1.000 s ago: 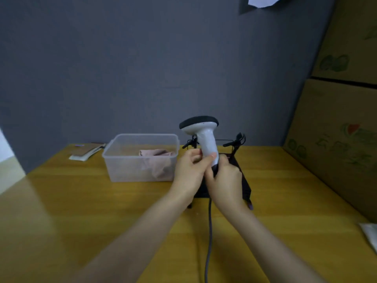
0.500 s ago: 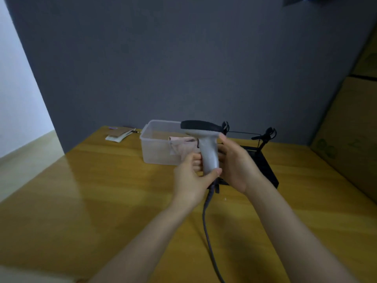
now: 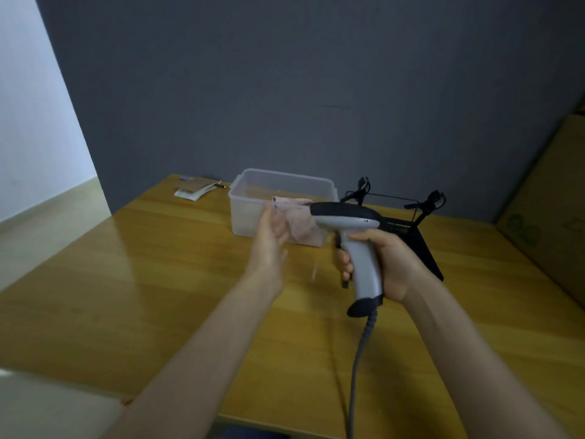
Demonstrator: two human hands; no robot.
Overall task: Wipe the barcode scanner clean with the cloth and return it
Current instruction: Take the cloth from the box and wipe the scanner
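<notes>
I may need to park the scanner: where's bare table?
Bare wood of the table lies left of the left hand, before the clear box. Crowded: box, black stand and the scanner in the right hand.

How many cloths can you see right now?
1. A pinkish cloth lies inside the clear plastic box at the back of the table, beyond the open left hand. Others could be hidden beneath it.

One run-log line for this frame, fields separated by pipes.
right hand: grips barcode scanner by handle | left hand: open, near clear tub | cloth: in tub | wiping: not begun
</notes>
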